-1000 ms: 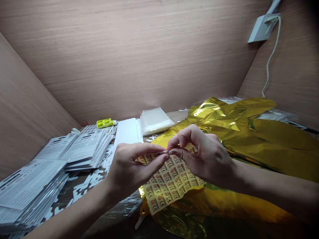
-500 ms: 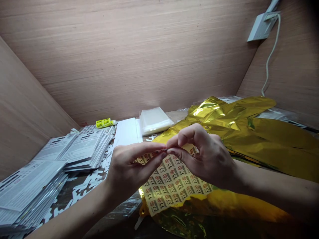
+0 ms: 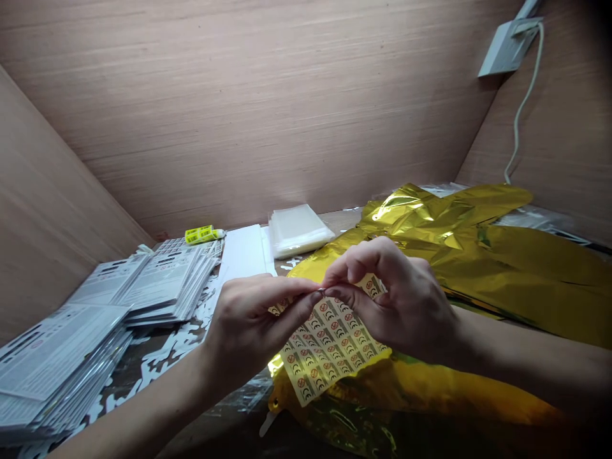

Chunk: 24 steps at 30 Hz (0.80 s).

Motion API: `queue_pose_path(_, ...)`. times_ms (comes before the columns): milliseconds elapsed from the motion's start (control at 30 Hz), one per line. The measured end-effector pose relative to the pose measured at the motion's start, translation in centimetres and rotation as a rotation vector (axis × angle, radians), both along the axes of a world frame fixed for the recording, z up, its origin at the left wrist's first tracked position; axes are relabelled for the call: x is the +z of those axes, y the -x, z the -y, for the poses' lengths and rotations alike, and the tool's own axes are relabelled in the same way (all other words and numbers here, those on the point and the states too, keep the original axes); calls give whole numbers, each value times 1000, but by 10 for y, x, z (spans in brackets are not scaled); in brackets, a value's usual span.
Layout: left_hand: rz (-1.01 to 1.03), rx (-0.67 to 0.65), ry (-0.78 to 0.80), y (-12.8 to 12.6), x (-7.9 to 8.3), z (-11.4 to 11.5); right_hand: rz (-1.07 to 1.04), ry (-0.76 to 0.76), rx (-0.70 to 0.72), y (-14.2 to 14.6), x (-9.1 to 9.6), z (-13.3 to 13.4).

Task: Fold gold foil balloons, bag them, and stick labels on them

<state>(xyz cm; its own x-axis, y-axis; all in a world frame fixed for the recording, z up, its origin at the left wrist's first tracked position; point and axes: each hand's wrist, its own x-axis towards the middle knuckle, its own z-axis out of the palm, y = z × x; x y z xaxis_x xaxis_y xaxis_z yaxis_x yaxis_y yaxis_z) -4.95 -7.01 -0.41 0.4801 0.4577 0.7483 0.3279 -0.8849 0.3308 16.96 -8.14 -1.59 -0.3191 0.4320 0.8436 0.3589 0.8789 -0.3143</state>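
Observation:
My left hand (image 3: 261, 319) and my right hand (image 3: 394, 299) meet fingertip to fingertip at the centre, both in a pinch. Below and behind them is a cream sheet of small printed stickers (image 3: 329, 350) with CE marks, its lower part over gold foil. The left thumb and forefinger seem to grip the sheet; their tips hide where. A tiny pale bit shows between the two pinches, too small to name. Gold foil pieces (image 3: 526, 274) lie beyond my right hand, and another gold foil piece (image 3: 430, 395) lies under my right forearm.
Stacks of printed cards (image 3: 52, 357) in clear sleeves fill the left side, with white paper scraps (image 3: 167, 347) beside them. Farther back are a yellow tube (image 3: 201, 234), white paper (image 3: 241, 252) and a pile of clear bags (image 3: 299, 229). A white cable (image 3: 519, 121) hangs down the right wall.
The sticker sheet has tilted and its lower right edge has drawn up and left. My hands have shifted slightly right, and their fingertips remain together.

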Motion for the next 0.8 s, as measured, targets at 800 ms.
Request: queue_pose_path(800, 53, 71, 146, -4, -4, 3, 165, -231, -19, 2, 2, -4)
